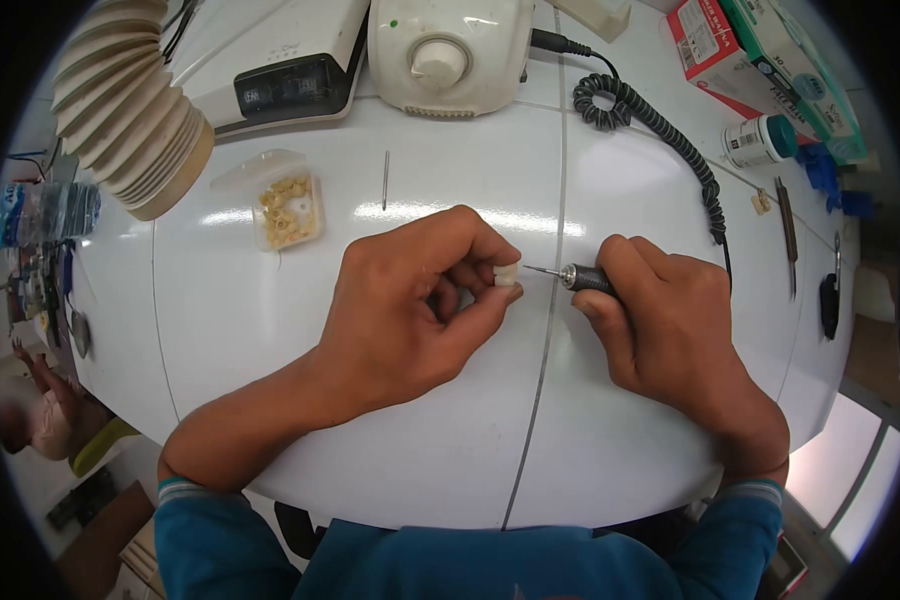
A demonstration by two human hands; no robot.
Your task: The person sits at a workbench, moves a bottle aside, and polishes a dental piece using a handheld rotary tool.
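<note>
Between thumb and fingertips, my left hand (410,310) pinches a small whitish piece (506,274) above the white table. My right hand (670,310) is closed around a dark rotary handpiece (588,279), whose thin metal bur points left at the piece, with a small gap between them. Behind my left hand lies a thin metal rod (386,180). An open clear plastic box (318,208) with several yellowish pieces in it sits to the left of the rod.
A ribbed hose (130,110) hangs at the upper left. A control unit (450,55) with a dial and a coiled black cable (660,125) stand at the back. Boxes (770,70), a jar (760,141) and slim tools (788,235) are at right. Another person (50,415) sits far left.
</note>
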